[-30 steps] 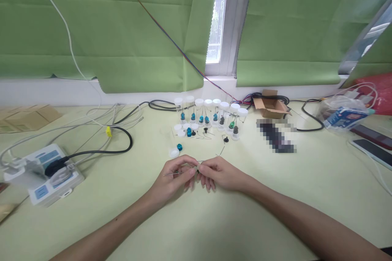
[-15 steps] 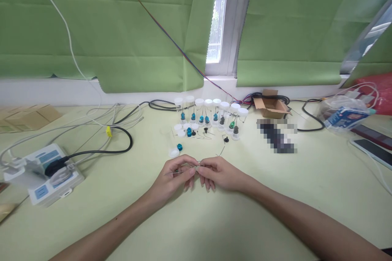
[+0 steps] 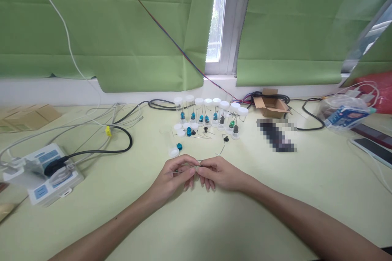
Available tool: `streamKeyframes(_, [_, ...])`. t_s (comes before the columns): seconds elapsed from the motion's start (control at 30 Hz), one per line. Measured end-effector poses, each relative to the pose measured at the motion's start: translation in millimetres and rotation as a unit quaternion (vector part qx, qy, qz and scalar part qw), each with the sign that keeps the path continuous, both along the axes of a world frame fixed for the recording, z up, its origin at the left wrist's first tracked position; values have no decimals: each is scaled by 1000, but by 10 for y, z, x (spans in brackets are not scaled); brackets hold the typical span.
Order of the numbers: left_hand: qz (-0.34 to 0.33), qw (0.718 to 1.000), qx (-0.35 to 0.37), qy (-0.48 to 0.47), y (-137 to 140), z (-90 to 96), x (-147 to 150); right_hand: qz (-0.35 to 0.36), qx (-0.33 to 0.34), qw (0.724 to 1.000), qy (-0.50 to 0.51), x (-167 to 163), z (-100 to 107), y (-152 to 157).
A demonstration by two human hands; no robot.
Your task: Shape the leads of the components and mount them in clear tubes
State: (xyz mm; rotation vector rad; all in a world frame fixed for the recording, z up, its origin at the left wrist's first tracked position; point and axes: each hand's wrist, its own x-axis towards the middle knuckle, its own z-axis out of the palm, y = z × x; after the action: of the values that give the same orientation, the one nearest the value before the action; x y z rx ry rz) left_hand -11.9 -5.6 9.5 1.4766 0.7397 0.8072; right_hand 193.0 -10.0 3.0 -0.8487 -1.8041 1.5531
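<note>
Both hands meet low over the table, thumbs and fingertips pinched together almost touching. My left hand [image 3: 177, 175] is closed on a thin metal wire [image 3: 168, 173], whose end sticks out to the left. My right hand [image 3: 219, 174] pinches a small dark piece [image 3: 201, 166] where the fingertips come together; most of it is hidden. Just beyond the left hand lie a blue-green bead-like part [image 3: 179, 147] and a clear tube with a white rim [image 3: 174, 152]. A bent wire [image 3: 221, 150] and a black knob-like part [image 3: 226, 139] rest beyond the right hand.
Several clear white-capped tubes [image 3: 208, 110] holding coloured parts stand behind, with white caps [image 3: 181, 133] in front. A power strip [image 3: 55, 175] with cables is at left. An open cardboard box [image 3: 272, 110], a blurred dark object [image 3: 277, 135] and phones [image 3: 372, 151] are at right.
The hands stay in nearly the same place and keep their pinch. The small dark piece between the fingertips shows a little more clearly.
</note>
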Motion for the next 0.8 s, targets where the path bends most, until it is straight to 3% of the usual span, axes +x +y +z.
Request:
streamKeyframes(0.43, [-16, 1000, 4, 8, -29, 81, 57, -11, 23, 999, -25, 10, 5, -20])
streamKeyframes(0.8, [-7, 999, 20, 35, -43, 76, 70, -19, 2, 1000, -22, 3, 24, -23])
